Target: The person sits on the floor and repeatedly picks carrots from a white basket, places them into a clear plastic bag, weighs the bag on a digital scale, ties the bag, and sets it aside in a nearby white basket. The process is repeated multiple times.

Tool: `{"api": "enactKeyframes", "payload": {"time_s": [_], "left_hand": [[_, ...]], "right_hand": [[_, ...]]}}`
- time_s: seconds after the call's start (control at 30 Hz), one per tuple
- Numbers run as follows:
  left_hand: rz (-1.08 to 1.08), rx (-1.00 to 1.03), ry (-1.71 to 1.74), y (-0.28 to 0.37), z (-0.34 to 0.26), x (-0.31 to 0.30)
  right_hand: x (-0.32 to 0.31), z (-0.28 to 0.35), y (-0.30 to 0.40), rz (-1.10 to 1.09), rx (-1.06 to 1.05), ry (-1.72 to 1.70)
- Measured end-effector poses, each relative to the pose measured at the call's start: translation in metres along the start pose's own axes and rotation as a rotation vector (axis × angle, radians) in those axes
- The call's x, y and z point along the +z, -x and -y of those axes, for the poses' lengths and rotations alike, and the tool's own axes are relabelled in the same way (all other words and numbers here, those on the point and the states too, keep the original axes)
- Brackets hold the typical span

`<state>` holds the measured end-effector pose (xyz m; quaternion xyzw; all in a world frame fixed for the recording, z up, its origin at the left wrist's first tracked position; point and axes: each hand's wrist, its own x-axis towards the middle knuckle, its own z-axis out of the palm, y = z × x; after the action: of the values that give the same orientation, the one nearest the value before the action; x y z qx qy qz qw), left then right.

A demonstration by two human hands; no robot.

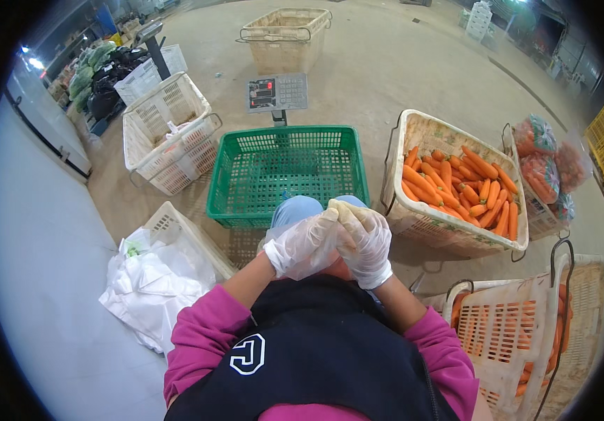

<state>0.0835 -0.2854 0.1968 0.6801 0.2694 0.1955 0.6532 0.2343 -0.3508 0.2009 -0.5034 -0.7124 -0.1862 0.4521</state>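
My left hand point(304, 239), in a thin clear glove, is raised over my lap with its fingertips against those of my right hand point(362, 237), gloved the same way. Both pinch the edge of a thin clear plastic bag point(307, 266) that hangs between them; its contents cannot be told. Just beyond my knees a green plastic crate point(286, 213) sits in front of a weighing scale's display point(277, 93), with nothing visible inside it. To the right, a white plastic basket point(452, 250) holds many orange carrots point(460, 189).
White plastic bags point(149, 284) drape over a crate at the left, beside a white wall point(38, 226). Another basket point(175, 142) stands at the upper left and one point(286, 52) farther ahead. Bagged carrots point(538, 176) and a carrot-filled basket point(502, 326) are at the right.
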Motion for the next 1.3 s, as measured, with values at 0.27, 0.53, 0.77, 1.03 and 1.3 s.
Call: {"api": "enactKeyframes", "payload": {"time_s": [0.27, 0.53, 0.77, 1.03, 1.3], "left_hand": [[-0.098, -0.044, 0.403, 0.001, 0.008, 0.010], [-0.276, 0.448, -0.657, 0.022, -0.050, 0.021], [0.112, -0.068, 0.716, 0.005, -0.034, 0.004], [-0.102, -0.092, 0.261, -0.016, -0.039, -0.005], [-0.295, 0.088, -0.436, -0.051, -0.021, 0.006]], "right_hand": [[0.001, -0.002, 0.001, -0.068, -0.262, 0.283], [-0.028, -0.013, -0.001, 0.651, 1.310, -1.736], [-0.042, -0.011, -0.016, 0.655, 0.288, -0.384], [-0.033, 0.018, -0.032, 0.623, -0.159, 0.339], [-0.047, 0.027, -0.010, 0.517, -0.147, 0.263]]}}
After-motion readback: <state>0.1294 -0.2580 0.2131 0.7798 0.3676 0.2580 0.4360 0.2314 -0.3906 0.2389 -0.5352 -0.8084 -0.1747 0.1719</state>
